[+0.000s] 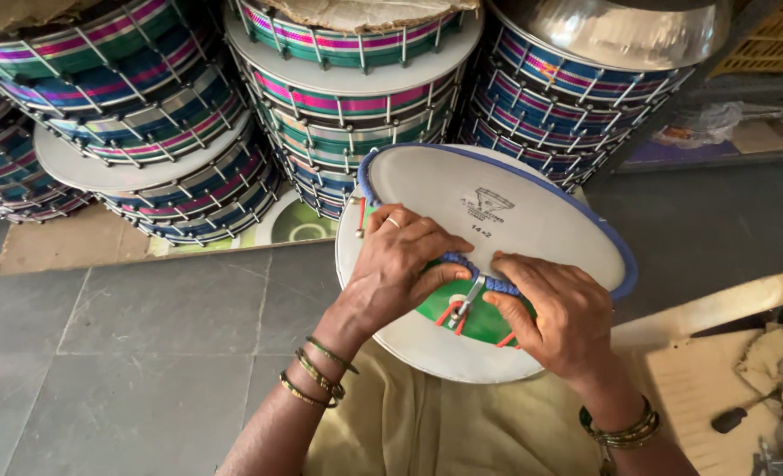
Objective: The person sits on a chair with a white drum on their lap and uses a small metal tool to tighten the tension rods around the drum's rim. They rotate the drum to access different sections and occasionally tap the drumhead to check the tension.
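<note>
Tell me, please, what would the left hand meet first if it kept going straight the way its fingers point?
Probably the right hand: the left hand lies on the drum, fingers pointing right along the blue braided rim, with the metal hook just below. Depth is hard to judge.

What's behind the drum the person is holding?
Behind the drum stand stacks of striped drums with metal rods, and a steel bowl tops one. The held drum hides the bottoms of the middle stacks.

Grey stone-tiled floor [145, 353] filling lower left; flattened cardboard [65, 245] upon it at left, bearing stacked striped drums [171, 150] across the frame's top.
</note>
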